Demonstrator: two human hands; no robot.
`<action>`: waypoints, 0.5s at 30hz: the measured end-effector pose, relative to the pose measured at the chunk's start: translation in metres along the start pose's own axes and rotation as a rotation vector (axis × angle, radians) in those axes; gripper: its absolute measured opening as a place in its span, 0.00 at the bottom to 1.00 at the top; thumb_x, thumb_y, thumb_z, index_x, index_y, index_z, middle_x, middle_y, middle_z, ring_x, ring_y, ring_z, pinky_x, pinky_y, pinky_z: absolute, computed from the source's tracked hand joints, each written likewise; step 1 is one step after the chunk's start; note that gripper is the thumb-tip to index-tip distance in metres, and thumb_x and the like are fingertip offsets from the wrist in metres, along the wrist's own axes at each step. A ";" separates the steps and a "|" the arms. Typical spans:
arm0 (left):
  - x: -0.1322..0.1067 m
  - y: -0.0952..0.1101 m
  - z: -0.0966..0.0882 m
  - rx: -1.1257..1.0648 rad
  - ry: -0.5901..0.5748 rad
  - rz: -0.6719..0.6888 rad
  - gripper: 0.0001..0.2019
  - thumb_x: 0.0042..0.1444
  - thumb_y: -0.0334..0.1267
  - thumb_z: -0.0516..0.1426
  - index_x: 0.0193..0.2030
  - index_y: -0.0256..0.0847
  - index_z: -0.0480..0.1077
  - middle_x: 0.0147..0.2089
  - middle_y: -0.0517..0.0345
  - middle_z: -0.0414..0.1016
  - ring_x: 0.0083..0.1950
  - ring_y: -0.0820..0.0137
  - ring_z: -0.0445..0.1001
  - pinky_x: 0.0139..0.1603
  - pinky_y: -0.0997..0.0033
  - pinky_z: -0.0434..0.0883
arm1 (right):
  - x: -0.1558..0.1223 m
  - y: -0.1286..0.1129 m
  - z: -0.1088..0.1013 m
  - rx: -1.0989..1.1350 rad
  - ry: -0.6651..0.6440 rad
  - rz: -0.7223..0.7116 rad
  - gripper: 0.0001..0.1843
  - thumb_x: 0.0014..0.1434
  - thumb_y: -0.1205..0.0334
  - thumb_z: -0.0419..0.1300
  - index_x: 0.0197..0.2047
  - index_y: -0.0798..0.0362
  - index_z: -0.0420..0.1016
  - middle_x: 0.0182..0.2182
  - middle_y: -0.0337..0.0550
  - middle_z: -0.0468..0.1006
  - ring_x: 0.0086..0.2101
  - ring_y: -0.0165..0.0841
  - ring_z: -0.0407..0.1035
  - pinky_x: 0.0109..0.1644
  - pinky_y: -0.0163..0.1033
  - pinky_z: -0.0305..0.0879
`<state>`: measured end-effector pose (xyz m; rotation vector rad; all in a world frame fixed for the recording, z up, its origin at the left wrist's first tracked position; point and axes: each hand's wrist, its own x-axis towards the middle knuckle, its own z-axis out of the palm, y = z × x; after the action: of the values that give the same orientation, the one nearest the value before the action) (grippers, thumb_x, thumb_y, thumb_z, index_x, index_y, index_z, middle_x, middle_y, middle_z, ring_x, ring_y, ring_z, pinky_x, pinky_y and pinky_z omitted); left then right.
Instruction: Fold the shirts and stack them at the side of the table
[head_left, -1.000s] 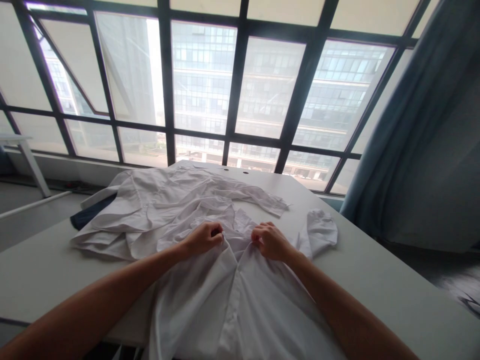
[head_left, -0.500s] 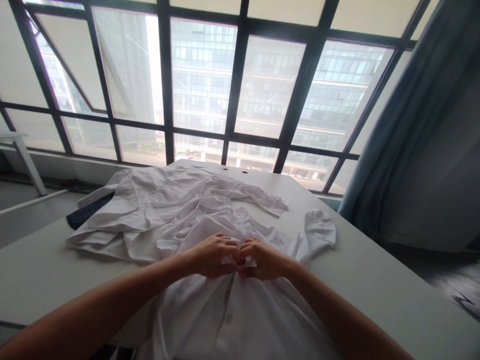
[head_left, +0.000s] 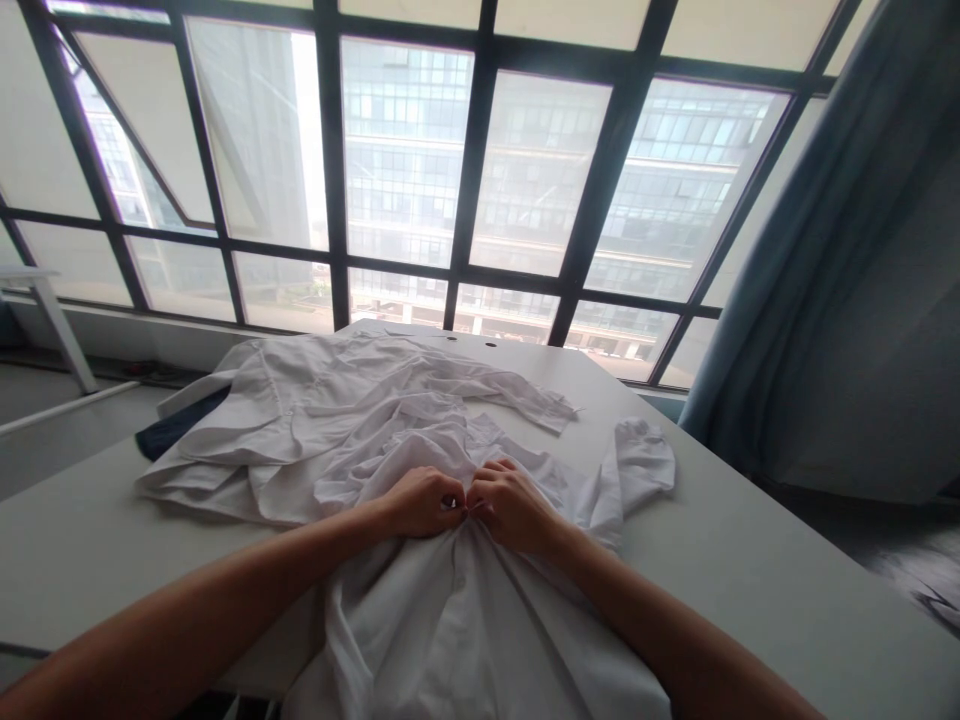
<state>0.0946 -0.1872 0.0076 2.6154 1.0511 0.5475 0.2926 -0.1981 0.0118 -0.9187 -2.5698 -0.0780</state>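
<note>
A white button-up shirt (head_left: 442, 640) lies in front of me, its lower part running toward my body and over the table's near edge. My left hand (head_left: 427, 502) pinches the cloth along the button front. Close against it, my right hand (head_left: 514, 505) grips the same front from the other side, thumb and fingers closed. Folds spread out from the spot where the two hands meet. Whether a button sits between the fingertips is hidden. One cuffed sleeve (head_left: 643, 458) rests to the right of my right hand.
Beyond the hands, more white shirts (head_left: 300, 400) lie crumpled on the white table (head_left: 750, 570). Dark blue cloth (head_left: 176, 428) pokes out at their left. A blue-grey curtain (head_left: 810, 270) hangs at the right, and large windows (head_left: 405, 150) stand behind the table.
My hands have shifted slightly and their grip is tighter, fingers now closer to the cloth. The shirt front below them is pulled into sharper folds.
</note>
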 end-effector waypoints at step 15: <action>0.004 -0.016 0.007 -0.606 -0.020 -0.132 0.11 0.50 0.42 0.57 0.28 0.36 0.75 0.26 0.61 0.72 0.32 0.69 0.66 0.35 0.72 0.62 | -0.006 0.009 -0.002 -0.021 0.097 -0.245 0.10 0.61 0.70 0.58 0.32 0.49 0.78 0.32 0.40 0.79 0.35 0.33 0.67 0.48 0.42 0.57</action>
<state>0.0908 -0.1739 -0.0038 2.0051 0.8708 0.6795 0.3028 -0.1949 0.0107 -0.5881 -2.5822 -0.2143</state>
